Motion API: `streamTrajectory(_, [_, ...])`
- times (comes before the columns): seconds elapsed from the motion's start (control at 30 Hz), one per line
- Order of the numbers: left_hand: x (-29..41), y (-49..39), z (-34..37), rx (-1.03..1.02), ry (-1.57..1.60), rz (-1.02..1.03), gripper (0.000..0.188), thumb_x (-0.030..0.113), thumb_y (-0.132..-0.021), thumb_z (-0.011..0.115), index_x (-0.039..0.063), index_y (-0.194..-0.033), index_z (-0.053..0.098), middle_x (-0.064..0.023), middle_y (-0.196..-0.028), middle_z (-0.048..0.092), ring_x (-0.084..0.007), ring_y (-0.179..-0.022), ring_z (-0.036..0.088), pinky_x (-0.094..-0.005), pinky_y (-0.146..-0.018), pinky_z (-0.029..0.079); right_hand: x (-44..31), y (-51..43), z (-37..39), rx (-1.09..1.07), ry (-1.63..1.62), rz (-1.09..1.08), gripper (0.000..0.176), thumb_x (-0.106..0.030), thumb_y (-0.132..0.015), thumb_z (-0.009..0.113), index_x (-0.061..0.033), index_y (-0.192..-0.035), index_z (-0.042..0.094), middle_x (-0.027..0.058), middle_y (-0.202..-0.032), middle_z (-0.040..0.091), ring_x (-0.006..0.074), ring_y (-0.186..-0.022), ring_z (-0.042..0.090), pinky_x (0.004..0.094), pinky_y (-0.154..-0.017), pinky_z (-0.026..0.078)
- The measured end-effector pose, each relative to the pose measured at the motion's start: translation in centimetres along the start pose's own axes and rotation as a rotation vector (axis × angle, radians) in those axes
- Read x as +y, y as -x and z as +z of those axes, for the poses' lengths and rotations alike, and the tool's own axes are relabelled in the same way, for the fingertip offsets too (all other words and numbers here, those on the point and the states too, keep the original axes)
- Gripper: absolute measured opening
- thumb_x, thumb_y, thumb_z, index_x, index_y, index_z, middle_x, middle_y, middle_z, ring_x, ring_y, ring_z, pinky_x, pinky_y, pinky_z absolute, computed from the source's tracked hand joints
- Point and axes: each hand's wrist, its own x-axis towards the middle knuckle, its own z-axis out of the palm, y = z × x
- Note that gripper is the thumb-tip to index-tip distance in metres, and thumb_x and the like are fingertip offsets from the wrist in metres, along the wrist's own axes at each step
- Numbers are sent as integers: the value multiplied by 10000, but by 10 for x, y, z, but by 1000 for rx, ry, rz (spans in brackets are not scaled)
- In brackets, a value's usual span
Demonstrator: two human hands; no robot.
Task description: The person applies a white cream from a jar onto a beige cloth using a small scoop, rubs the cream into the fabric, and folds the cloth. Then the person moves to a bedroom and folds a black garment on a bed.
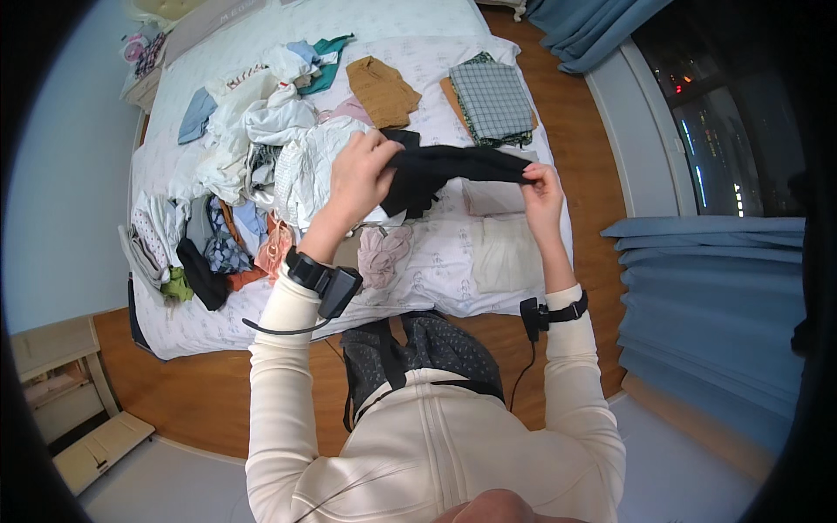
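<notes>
A black garment point(451, 167) is stretched sideways above the bed, between my two hands. My left hand point(363, 171) grips its left part, where a fold of the cloth hangs down. Its right end is pinched in the fingers of my right hand point(543, 189). Just left of my left hand lies a heap of white clothes point(314, 170). Below the garment on the right are a folded pale garment point(494, 197) and a folded cream garment point(507, 255). A bunched pink garment point(384, 255) lies nearer to me.
Mixed clothes point(229, 238) cover the bed's left side. A brown garment point(382, 90) lies farther back, left of a folded stack topped with checked cloth point(492, 98). Blue curtains point(706, 294) and a window point(706, 124) are at the right. A nightstand point(140, 88) stands back left.
</notes>
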Motion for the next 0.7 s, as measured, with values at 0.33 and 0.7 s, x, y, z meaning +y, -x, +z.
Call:
streamTrajectory(0.33, [15,116,35,-342,147,71,275,33,-538,618,64,-805,560,-57,-1110,637,-289,-828,532,-402,-720,425,-14,129,-28,-330,368,131,352,117,-704,492,2,-1024,585,131,-895,557,267,-833,561,324,-735,455])
streamTrajectory(0.7, [21,313,120,-891,-105,168,198,199,-794,514,205,-954,630,-253,-1334,457,-253,-1004,508,-330,-793,390,15,257,11,-626,619,142,176,29,-700,589,-17,-861,640,108,-866,523,299,-839,558,387,-724,471])
